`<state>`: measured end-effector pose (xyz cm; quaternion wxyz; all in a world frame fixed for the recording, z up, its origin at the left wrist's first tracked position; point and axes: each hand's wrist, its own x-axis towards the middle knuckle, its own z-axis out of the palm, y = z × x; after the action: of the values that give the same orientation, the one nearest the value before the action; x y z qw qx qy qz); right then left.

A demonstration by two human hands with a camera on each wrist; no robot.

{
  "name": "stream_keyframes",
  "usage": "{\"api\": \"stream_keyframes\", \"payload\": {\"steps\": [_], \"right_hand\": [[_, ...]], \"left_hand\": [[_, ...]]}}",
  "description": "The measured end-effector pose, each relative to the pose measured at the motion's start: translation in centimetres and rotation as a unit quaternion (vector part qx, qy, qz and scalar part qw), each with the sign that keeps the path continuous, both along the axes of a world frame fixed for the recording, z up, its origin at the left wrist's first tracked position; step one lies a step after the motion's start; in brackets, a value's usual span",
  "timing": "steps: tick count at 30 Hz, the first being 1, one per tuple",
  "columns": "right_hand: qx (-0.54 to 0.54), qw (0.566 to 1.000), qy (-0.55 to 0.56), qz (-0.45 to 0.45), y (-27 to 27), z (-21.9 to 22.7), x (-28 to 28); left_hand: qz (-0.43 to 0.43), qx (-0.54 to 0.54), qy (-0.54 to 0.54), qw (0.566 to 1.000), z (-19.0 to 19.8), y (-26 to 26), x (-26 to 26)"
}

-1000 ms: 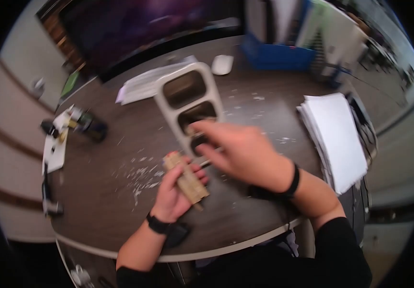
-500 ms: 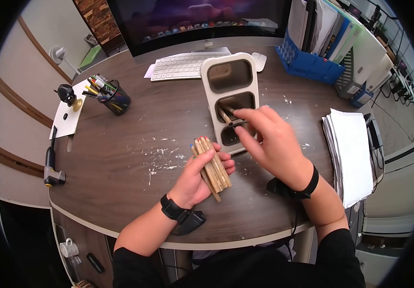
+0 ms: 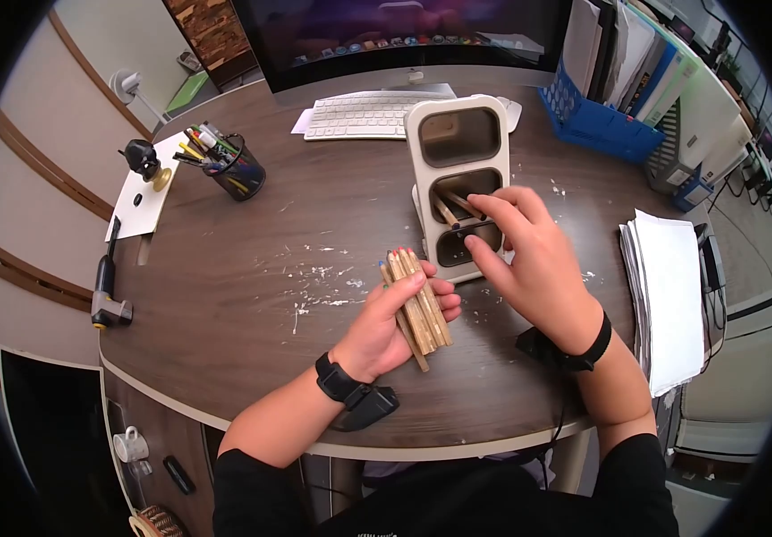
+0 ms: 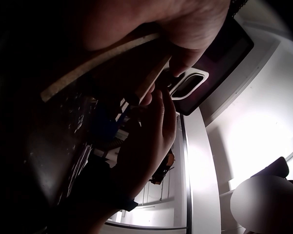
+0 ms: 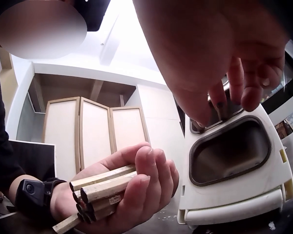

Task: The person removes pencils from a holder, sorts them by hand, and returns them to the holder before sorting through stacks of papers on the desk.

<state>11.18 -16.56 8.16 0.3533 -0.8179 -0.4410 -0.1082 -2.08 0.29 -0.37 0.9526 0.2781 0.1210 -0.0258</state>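
The right hand point(image 3: 542, 259) reaches in front of the pale organizer point(image 3: 423, 179), thumb and index finger apart, with nothing visibly clamped between them. Right at that index fingertip lies a loose pencil point(image 3: 460, 203), its near end poking out of the middle compartment point(image 3: 483, 182); whether skin and wood touch, I cannot tell. A second loose pencil point(image 3: 446, 211) rests left of the fingertip, its near end just above the thumb. Both slant, far ends deeper in and away from the fingers, near ends back toward the wrists, so the right hand is clearly the nearer one, meeting them from the right.

The left hand point(image 3: 377, 331) is clamped round a pencil bundle point(image 3: 425, 315), thumb laid over the top, fingers curled beneath. The bundle's long axis runs past that thumb, red and blue ends foremost; seen from the right thumb, it lies lower and to the left, near the organizer
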Motion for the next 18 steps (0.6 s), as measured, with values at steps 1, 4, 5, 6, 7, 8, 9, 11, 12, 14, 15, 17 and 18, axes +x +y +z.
{"api": "stream_keyframes", "payload": {"steps": [1,4,5,6,7,8,9,11,12,14,15,17,18], "right_hand": [[-0.011,0.999,0.036,0.012,0.0,0.1,-0.2],[0.015,0.994,0.086,0.063,0.4,0.7,-1.0],[0.016,0.994,0.087,0.066,0.5,0.6,-1.1],[0.028,0.993,0.092,0.068,0.5,0.5,-1.0],[0.039,0.992,0.097,0.07,0.5,0.4,-1.0],[0.041,0.992,0.098,0.074,0.4,0.4,-0.9],[0.04,0.993,0.091,0.064,0.4,0.4,-0.8],[0.044,0.993,0.087,0.062,0.3,0.5,-0.7],[0.043,0.995,0.074,0.056,0.3,0.6,-0.8],[0.044,0.997,0.035,0.061,0.4,0.9,-1.1],[0.045,0.995,-0.031,0.082,0.4,1.0,-1.4],[-0.045,0.98,0.029,0.19,-0.2,2.2,-2.2],[-0.094,0.969,0.052,0.224,-0.3,2.6,-2.7]], "left_hand": [[0.002,0.001,0.001,1.0,-0.1,0.0,0.0],[-0.004,-0.006,-0.011,1.0,-0.3,0.0,0.1],[-0.005,-0.011,-0.013,1.0,-0.4,0.0,0.1],[-0.005,-0.015,-0.015,1.0,-0.4,0.0,0.1],[-0.002,-0.013,-0.014,1.0,-0.3,0.0,0.1],[-0.002,-0.01,-0.012,1.0,-0.2,0.0,0.1],[-0.002,-0.006,-0.01,1.0,-0.1,0.0,0.1],[0.005,-0.002,-0.007,1.0,-0.2,-0.1,0.2],[0.002,-0.009,-0.011,1.0,-0.2,-0.2,0.2],[0.01,-0.017,-0.01,1.0,-0.2,-0.2,0.2],[0.016,-0.023,-0.011,1.0,0.0,-0.3,0.2],[0.009,-0.063,-0.038,0.997,-0.3,0.0,0.3],[0.0,-0.09,-0.027,0.996,-0.1,0.4,0.2]]}}
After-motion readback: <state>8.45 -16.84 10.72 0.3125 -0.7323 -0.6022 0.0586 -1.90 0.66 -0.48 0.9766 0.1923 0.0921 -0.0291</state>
